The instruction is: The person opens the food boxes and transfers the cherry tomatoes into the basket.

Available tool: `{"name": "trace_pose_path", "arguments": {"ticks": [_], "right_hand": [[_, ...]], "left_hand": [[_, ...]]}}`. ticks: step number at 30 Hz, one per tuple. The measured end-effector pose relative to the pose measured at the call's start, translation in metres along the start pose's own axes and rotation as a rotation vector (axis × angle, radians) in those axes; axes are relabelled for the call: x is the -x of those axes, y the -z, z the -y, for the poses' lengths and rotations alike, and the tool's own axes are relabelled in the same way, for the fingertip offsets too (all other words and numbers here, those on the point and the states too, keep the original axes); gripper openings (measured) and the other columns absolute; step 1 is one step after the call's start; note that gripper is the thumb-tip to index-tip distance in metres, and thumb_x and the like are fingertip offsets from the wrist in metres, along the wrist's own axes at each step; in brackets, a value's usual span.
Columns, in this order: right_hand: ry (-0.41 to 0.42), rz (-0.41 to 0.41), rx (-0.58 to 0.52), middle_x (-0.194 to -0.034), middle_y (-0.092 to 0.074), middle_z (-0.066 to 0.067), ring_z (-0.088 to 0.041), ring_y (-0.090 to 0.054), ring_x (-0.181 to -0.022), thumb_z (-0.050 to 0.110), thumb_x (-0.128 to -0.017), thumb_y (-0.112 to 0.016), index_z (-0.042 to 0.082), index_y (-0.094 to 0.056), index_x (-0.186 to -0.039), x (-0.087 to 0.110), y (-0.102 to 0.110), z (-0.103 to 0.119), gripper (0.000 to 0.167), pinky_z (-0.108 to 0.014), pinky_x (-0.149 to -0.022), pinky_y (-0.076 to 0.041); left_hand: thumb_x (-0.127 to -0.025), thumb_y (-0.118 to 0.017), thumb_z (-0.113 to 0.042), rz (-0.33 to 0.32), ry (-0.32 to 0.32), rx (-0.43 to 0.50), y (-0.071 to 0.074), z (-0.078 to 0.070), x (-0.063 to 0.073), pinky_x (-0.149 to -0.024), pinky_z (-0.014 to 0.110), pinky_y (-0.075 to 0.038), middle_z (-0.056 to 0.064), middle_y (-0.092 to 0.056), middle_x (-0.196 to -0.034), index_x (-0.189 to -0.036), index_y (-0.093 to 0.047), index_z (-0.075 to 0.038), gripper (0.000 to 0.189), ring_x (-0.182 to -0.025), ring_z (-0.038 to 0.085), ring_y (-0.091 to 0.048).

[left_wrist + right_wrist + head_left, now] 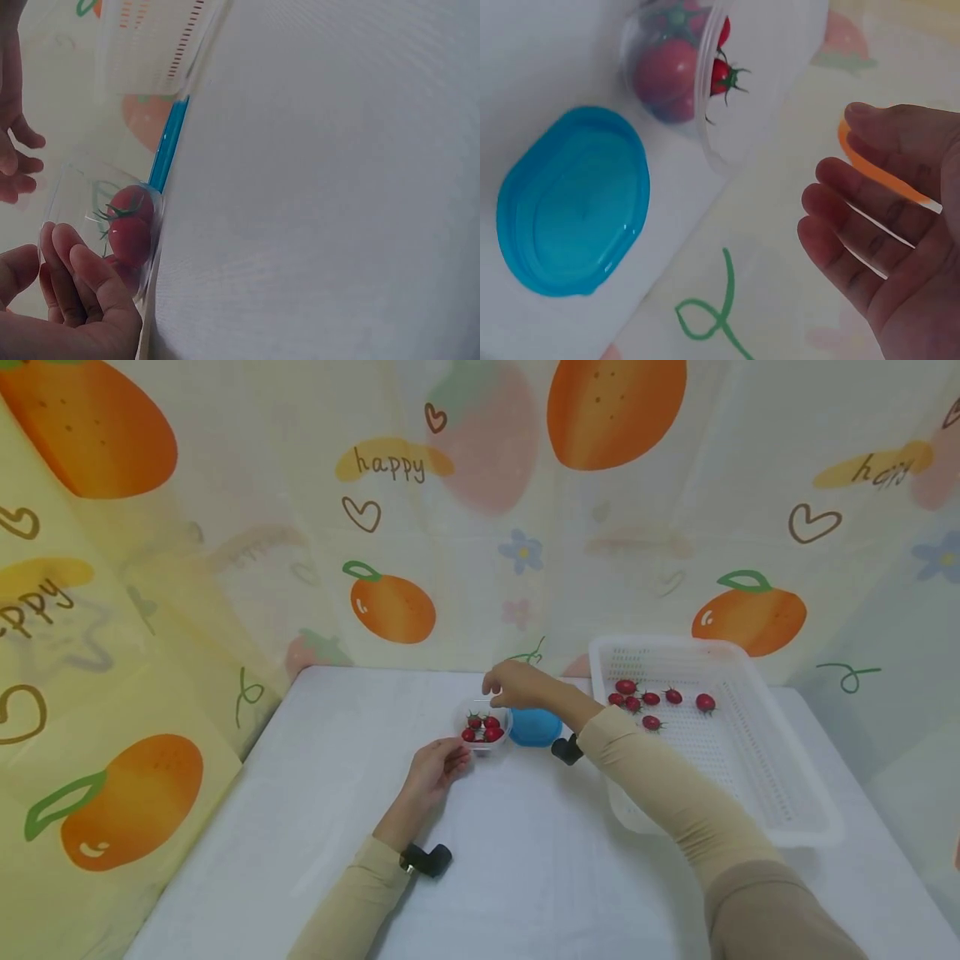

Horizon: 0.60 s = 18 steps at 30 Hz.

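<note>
A clear plastic container (482,747) with several small red tomatoes (491,734), their green stems still on, stands toward the far side of the table. At its near left side, my left hand (437,768) holds it, thumb at the rim and fingers against the outer wall. My right hand (521,683) hovers above and behind the container with nothing in it; in the right wrist view its fingers (847,217) are loosely bent and apart from the tomatoes. A blue lid (535,727) lies just right of the container, partly under the right forearm.
On the right stands a large white perforated basket (806,793) with several loose tomatoes (652,722) at its far left. The right forearm crosses over its left rim. A white cloth covers the table (525,877), and a fruit-printed curtain (465,593) hangs behind it.
</note>
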State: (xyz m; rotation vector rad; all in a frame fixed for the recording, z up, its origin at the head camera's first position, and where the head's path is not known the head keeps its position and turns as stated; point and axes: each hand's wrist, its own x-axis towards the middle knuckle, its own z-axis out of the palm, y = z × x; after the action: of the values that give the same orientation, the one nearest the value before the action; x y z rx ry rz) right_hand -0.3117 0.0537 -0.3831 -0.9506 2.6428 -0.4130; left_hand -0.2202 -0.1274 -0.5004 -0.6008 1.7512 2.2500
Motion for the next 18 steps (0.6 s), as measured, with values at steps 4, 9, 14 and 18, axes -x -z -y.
{"name": "trace_pose_path", "arguments": {"ticks": [4, 9, 14, 18], "right_hand": [[-0.001, 0.052, 0.018, -0.118, -0.066, -0.012, -0.025, -0.06, -0.109, 0.016, -0.093, -0.065, 0.006, -0.065, -0.122, -0.008, -0.01, 0.006, 0.031, -0.036, -0.095, -0.053], [-0.021, 0.109, 0.033, -0.113, -0.067, -0.009, -0.022, -0.06, -0.102, 0.015, -0.091, -0.066, 0.008, -0.068, -0.119, -0.013, -0.021, 0.013, 0.028, -0.033, -0.09, -0.054], [-0.053, 0.127, 0.058, -0.11, -0.069, -0.005, -0.018, -0.059, -0.093, 0.012, -0.089, -0.069, 0.01, -0.072, -0.113, -0.017, -0.032, 0.017, 0.024, -0.028, -0.085, -0.055], [-0.058, 0.132, 0.119, -0.11, -0.07, -0.005, -0.017, -0.06, -0.092, 0.009, -0.088, -0.068, 0.009, -0.073, -0.111, -0.018, -0.037, 0.019, 0.023, -0.028, -0.086, -0.055]], "left_hand": [[-0.099, -0.056, -0.023, 0.013, 0.002, 0.014, 0.001, -0.001, 0.0, -0.083, 0.021, -0.056, 0.004, -0.066, -0.099, -0.126, -0.056, -0.001, 0.035, -0.098, 0.017, -0.065], [-0.099, -0.056, -0.021, 0.02, -0.012, 0.02, 0.001, -0.001, 0.001, -0.083, 0.022, -0.056, 0.003, -0.066, -0.098, -0.126, -0.055, 0.001, 0.035, -0.096, 0.016, -0.065], [-0.098, -0.057, -0.021, 0.018, -0.012, 0.02, 0.001, 0.001, 0.0, -0.088, 0.025, -0.056, 0.004, -0.066, -0.098, -0.125, -0.056, 0.0, 0.034, -0.094, 0.015, -0.065], [-0.099, -0.057, -0.02, 0.02, -0.021, 0.023, 0.001, 0.0, 0.0, -0.089, 0.026, -0.056, 0.003, -0.066, -0.097, -0.125, -0.055, 0.002, 0.035, -0.093, 0.015, -0.065]]}}
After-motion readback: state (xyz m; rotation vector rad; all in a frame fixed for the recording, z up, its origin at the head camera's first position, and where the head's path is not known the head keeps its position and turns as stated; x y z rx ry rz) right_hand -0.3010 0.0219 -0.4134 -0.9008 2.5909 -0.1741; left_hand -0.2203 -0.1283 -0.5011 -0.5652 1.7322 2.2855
